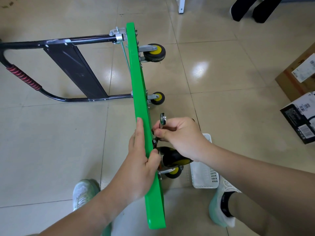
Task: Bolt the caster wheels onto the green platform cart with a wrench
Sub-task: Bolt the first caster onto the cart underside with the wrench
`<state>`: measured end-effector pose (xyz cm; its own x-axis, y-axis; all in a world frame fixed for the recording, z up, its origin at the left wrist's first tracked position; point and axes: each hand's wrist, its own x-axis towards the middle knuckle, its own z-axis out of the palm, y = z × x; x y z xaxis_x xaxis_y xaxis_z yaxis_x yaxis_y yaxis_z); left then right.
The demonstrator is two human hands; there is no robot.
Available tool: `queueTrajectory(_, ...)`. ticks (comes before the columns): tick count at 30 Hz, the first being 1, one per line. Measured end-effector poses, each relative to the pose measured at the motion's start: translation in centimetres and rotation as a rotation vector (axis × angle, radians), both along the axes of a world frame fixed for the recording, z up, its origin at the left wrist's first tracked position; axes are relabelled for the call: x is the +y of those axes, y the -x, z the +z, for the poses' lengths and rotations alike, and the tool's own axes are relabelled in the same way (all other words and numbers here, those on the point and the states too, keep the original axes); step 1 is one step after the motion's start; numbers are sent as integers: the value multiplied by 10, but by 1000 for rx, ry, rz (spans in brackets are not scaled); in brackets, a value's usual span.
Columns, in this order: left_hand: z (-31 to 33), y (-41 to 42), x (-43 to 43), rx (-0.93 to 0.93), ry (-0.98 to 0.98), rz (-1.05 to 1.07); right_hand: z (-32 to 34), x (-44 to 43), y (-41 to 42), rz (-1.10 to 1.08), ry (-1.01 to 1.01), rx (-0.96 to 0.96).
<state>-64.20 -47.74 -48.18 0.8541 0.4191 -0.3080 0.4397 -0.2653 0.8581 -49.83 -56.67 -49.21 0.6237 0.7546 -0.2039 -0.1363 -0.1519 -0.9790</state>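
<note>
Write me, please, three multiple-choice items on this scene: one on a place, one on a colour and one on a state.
1. Where is the white basket? A on a chair; B on the floor by the right shoe; C on a shelf.
2. What colour are the hubs of the caster wheels? A red; B yellow; C white.
3. What is the right hand doing? A hanging idle; B pressing a tile; C holding the wrench.
Answers: 1 B, it stands on the floor beside that shoe; 2 B, each visible hub is yellow; 3 C, its fingers curl round the wrench while the left hand grips the green platform.
</note>
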Motion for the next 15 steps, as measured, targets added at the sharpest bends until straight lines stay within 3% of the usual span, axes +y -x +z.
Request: queueTrajectory(15,8,-1,-2,34,22,4,6,29,-45,-88,26,-43)
